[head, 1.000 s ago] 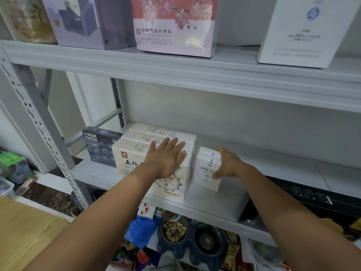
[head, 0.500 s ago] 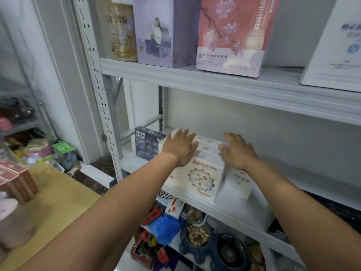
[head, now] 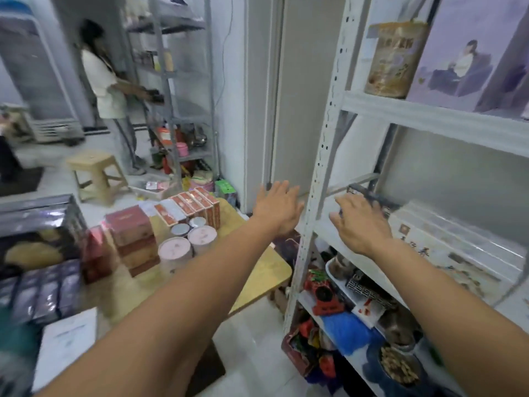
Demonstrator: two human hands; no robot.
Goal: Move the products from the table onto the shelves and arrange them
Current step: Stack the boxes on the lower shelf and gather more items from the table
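My left hand (head: 276,206) hangs in the air left of the white shelf post (head: 316,179), fingers spread, holding nothing. My right hand (head: 359,222) hovers with loose fingers over the middle shelf (head: 326,224), in front of the dark box (head: 369,196); I cannot tell whether it touches anything. White boxes (head: 452,242) lie on that shelf to the right. On the wooden table (head: 257,270) stand red boxes (head: 134,239), pink round tins (head: 186,242), a row of slim red-white boxes (head: 191,206) and dark blue boxes (head: 40,290).
A person (head: 106,84) stands at a far metal rack (head: 183,90). A plastic stool (head: 94,173) is on the floor behind the table. The lower shelf holds bags and bowls (head: 398,365). A tan jar (head: 396,58) and a purple box (head: 469,58) sit on the upper shelf.
My view has swung left from the shelf toward the table. Both hands have lifted off the white boxes; the left hand now is outside the shelf post.
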